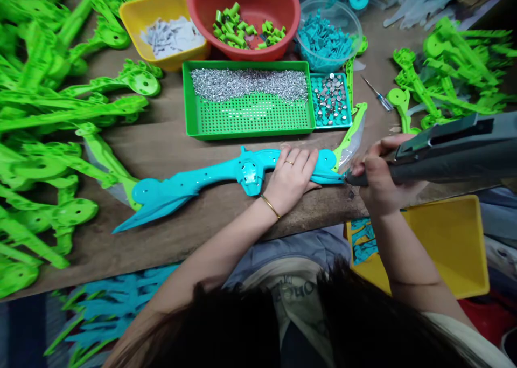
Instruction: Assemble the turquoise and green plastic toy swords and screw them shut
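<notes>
A blue plastic toy bow [218, 175] with green end arms lies across the wooden table. My left hand [291, 176] is closed over its right half, fingers on top and thumb along the near edge. In my right hand [382, 176] is a dark power screwdriver [452, 151], gripped near its front. The driver's nose reaches the pointed right end of the bow; whether the bit sits in a screw there is too small to tell. A green tray [248, 133] of small silver screws stands just beyond the bow.
A small tray [332, 124] of metal discs adjoins the screws. Behind are a yellow bin [133, 26], a red bowl [244, 53] and a clear tub [355, 34] of parts. Green pieces [36, 115] pile up at left. A screwdriver [379, 96] lies right; a yellow crate [448, 244] sits below.
</notes>
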Available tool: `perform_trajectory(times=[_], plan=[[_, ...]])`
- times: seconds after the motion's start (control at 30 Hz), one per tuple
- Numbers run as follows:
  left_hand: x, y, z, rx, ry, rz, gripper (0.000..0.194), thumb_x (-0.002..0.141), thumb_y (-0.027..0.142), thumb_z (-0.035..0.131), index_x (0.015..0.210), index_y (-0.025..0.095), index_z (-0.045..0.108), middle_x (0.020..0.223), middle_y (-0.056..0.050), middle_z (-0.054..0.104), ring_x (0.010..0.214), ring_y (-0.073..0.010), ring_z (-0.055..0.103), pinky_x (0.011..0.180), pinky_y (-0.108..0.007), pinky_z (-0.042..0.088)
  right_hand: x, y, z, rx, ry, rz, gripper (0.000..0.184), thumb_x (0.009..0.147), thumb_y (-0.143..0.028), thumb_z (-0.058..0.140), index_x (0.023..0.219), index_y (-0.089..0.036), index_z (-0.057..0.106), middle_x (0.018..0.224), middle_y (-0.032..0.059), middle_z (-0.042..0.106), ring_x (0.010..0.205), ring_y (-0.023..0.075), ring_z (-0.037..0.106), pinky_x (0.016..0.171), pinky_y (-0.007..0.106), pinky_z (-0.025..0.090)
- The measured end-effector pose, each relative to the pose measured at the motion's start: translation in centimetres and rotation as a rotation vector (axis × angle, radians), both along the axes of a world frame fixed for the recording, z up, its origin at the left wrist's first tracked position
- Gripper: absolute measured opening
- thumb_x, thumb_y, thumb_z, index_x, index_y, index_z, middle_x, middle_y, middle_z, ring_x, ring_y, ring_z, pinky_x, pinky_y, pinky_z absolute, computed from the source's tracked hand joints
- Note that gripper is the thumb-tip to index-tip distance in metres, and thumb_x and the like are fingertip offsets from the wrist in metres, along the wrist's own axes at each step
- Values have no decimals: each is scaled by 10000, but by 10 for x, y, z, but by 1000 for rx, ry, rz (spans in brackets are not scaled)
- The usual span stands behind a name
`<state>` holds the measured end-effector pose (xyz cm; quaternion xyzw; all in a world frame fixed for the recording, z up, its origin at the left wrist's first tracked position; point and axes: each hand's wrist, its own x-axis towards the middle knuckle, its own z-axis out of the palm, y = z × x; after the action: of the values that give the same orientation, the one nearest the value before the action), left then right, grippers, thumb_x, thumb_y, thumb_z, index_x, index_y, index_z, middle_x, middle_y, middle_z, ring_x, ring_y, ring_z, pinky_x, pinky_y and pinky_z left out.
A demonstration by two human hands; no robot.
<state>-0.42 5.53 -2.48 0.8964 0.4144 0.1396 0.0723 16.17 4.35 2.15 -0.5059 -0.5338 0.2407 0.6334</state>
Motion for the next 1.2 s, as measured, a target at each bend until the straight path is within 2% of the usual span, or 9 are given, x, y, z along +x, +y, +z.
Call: perform_trajectory(times=[0.1,0.17,0.3,0.43,0.57,0.83,0.97,1.1,1.2], plan=[[2,-1,8,-29,45,16,716,888,519,578,1392,28,443,1248,-196,600,1167,-318,531,1126,-491,309,-3,2,12,51,55,2,237,749,-387,776,894,-280,622,657,-80,582,443,79,528,439,247,475],[2,0,13,-69,58,28,676,888,500,592,1369,44,462,1216,-178,609,1139,-307,537,1104,-479,325,-9,12,26,-26,51,76,223,751,-361,779,896,-270,636,676,-66,607,441,83,536,430,251,471],[1,3,14,-90,43,42,702,845,526,639,1336,50,479,1191,-168,604,1096,-302,539,1043,-462,348,-46,65,43,34,66,83,378,773,-464,745,1068,-286,589,827,-34,662,462,74,542,448,251,475],[0,3,9,-30,64,35,737,800,545,685,1298,35,500,1177,-177,600,1070,-312,536,1025,-464,340,-104,133,22,128,147,48,469,758,-688,622,899,-248,541,717,-45,581,475,84,555,482,267,497],[1,1,5,-3,40,45,669,796,559,684,1199,40,559,1119,-171,610,1034,-311,545,1002,-468,359,-136,164,-9,30,127,125,470,750,-702,619,822,-253,499,683,-39,568,556,123,608,593,326,570],[1,-1,7,-8,15,37,590,805,490,699,1189,60,576,1110,-161,610,1054,-317,530,1027,-478,339,-134,161,-26,16,84,138,384,815,-635,608,919,-279,510,728,-27,568,623,173,649,629,374,572],[1,0,7,-36,36,31,577,822,501,676,1195,72,578,1131,-167,610,1072,-317,527,1029,-476,338,-141,157,-25,75,137,104,399,759,-639,671,887,-287,533,687,-35,574,523,162,599,576,371,559],[-1,1,10,-65,73,31,614,819,526,672,1213,68,563,1128,-161,615,1064,-305,539,1033,-470,349,-138,150,0,123,209,92,438,715,-655,699,825,-265,531,691,-38,598,469,126,566,512,326,533],[-2,-1,16,-90,80,42,767,813,559,669,1343,40,475,1222,-180,592,1139,-310,526,1091,-473,315,-110,130,31,178,208,64,429,733,-639,691,865,-256,550,728,-42,619,457,81,544,452,259,479]])
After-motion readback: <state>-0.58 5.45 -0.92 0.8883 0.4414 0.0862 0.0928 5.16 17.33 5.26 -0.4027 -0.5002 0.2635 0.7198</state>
